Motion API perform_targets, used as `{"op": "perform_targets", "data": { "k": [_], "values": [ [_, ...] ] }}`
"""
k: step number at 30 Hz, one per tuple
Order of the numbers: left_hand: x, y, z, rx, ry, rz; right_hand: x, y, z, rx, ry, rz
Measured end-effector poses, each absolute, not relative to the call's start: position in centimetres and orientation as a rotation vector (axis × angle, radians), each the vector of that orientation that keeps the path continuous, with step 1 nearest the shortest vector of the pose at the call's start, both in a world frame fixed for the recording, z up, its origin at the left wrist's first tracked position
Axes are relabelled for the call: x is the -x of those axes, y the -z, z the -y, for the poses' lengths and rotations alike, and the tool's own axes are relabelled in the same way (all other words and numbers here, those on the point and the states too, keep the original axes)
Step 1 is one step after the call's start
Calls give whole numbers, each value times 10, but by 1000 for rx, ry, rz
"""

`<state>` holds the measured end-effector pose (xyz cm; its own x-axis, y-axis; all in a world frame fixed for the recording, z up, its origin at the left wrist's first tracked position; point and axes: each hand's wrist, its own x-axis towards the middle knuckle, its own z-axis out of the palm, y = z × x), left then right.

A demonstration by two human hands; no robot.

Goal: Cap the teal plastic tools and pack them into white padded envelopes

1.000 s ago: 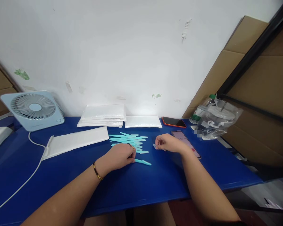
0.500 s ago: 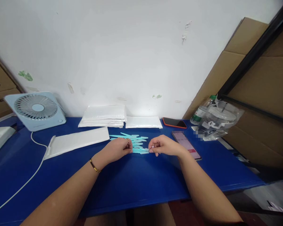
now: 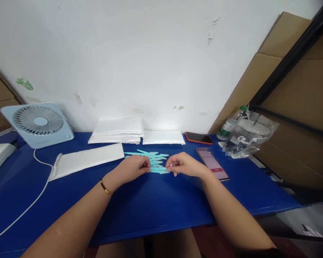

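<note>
Several turquoise eyebrow razors (image 3: 157, 156) with paler ends lie in a loose, overlapping pile on the blue table. At the pile's near edge, my left hand (image 3: 134, 166) is closed in a pinch on the left end of the nearest eyebrow razors (image 3: 158, 171). My right hand (image 3: 182, 165) pinches their pale right end between thumb and forefinger, its other fingers curled. How many razors are in the pinch I cannot tell, as my fingers cover both ends.
Left of the pile lies a long white padded mailer (image 3: 88, 161). Behind are a mailer stack (image 3: 117, 129), a flat white mailer (image 3: 163, 137) and an orange-edged phone (image 3: 199, 138). A lit phone (image 3: 214, 165), bottle (image 3: 227, 127) and bagged cup (image 3: 251, 132) stand right; a corded fan (image 3: 40, 123) left.
My right hand has moved slightly left, closer to my left hand. Both hands keep their pinch at the near edge of the pile. The whole view has shifted a little.
</note>
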<state>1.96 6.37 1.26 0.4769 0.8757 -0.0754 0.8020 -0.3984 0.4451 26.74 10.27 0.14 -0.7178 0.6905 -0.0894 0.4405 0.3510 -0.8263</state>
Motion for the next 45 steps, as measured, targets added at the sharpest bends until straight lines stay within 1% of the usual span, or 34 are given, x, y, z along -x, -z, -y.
{"op": "perform_targets", "data": {
  "k": [5, 11, 14, 17, 22, 26, 29, 32, 34, 36, 38, 40, 43, 45],
  "values": [
    [-22, -9, -65, -2358, -139, -1455, -253, 9, -101, 974, -1188, 2448],
    [0, 18, -83, -2525, -298, -1594, -253, 18, -109, 1016, -602, 2554],
    [4, 27, -91, -2488, -222, -1566, -250, 25, -114, 1058, -544, 2611],
    [-2, 28, -93, -2502, -224, -1497, -243, 30, -116, 1023, -530, 2677],
    [-21, 27, -86, -2614, -257, -1358, -230, 28, -109, 964, -278, 2752],
    [-36, 28, -79, -2653, -164, -1476, -219, 27, -99, 1066, -46, 2790],
    [-47, 27, -74, -2689, -135, -1572, -216, 24, -95, 1092, 45, 2828],
    [-51, 22, -72, -2710, -161, -1670, -223, 16, -95, 1157, -56, 2797],
    [-50, 16, -71, -2664, -143, -1749, -232, 10, -97, 1138, -273, 2682],
    [-49, 10, -70, -2598, -125, -1808, -237, 6, -99, 1035, -523, 2463],
    [-49, 9, -70, -2569, -152, -1822, -235, 6, -100, 926, -687, 2206],
    [-51, 12, -69, -2575, -202, -1802, -226, 11, -97, 846, -758, 2033],
    [-55, 18, -67, -2545, -291, -1747, -212, 17, -91, 700, -887, 2037],
    [-57, 17, -66, -2428, -483, -1666, -209, 18, -89, 583, -1022, 2003]
  ]
}}
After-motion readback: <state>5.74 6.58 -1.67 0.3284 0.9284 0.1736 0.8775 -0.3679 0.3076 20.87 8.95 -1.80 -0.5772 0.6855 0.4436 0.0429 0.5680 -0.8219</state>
